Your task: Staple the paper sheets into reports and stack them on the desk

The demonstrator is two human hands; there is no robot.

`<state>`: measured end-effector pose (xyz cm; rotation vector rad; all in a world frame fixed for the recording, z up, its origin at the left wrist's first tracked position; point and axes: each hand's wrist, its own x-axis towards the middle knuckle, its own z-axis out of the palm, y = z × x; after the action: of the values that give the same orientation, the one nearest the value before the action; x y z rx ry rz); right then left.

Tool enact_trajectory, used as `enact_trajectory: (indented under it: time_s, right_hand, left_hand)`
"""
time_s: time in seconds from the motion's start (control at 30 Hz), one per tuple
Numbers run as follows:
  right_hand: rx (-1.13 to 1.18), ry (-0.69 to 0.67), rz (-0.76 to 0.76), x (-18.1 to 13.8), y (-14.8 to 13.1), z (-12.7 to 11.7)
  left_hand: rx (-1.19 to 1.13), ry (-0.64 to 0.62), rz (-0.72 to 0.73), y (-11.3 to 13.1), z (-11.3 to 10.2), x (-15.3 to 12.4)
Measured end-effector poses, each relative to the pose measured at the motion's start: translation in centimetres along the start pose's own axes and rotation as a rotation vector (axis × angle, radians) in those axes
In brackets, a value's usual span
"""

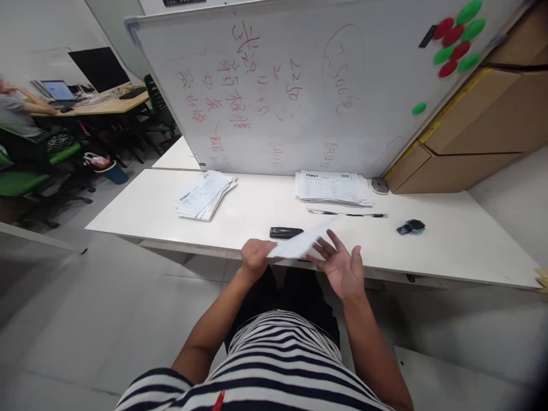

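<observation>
Left hand (253, 257) fingers clenched on folded sheet (299, 244); right hand (342, 265) released beneath. Stacks (331, 186) at twelve o'clock untouched.

A white sheet (299, 244) of paper, held edge-on above the near edge of the table, tilts up from its lower left end toward 2 o'clock. Its left end sits pinched in the left hand (254, 258); the right hand (342, 267), fingers spread, touches its right part from below.
</observation>
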<state>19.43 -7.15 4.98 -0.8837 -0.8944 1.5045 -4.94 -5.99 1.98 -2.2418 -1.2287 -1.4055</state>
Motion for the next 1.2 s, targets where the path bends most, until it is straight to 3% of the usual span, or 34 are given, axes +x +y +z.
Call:
enact_trajectory:
  time_s: [0.1,0.27,0.4,0.57,0.7,0.9,0.97,1.1,1.2]
  right_hand:
    - [0.201,0.054,0.133,-2.5,-0.5,-1.1]
    - [0.178,0.231,0.231,-3.2,-0.5,-4.7]
    - [0.153,0.329,0.297,-3.3,0.0,-7.3]
    - [0.126,0.366,0.322,-3.4,0.6,-9.1]
    - [0.061,0.424,0.323,-3.0,0.9,-8.9]
    - [0.017,0.293,0.241,-2.6,1.3,-7.1]
    - [0.0,0.359,0.252,-2.7,1.8,-7.0]
    - [-0.127,0.637,0.207,-3.0,3.1,-7.6]
    - [-0.24,0.712,0.121,-3.0,3.3,-8.1]
  left_hand:
    - [-0.066,-0.07,0.203,1.9,1.2,-0.5]
    - [-0.148,-0.217,0.282,4.5,3.3,-2.1]
    - [-0.16,-0.327,0.301,4.9,3.9,-3.2]
    - [-0.155,-0.412,0.259,4.6,3.8,-4.3]
    - [-0.122,-0.499,0.087,4.6,3.6,-4.7]
    - [-0.095,-0.678,-0.094,4.5,3.5,-5.0]
    - [-0.079,-0.699,-0.123,4.5,3.5,-5.3]
    - [-0.055,-0.754,-0.125,4.6,3.6,-5.6]
    - [-0.055,-0.781,-0.147,4.9,3.6,-5.6]
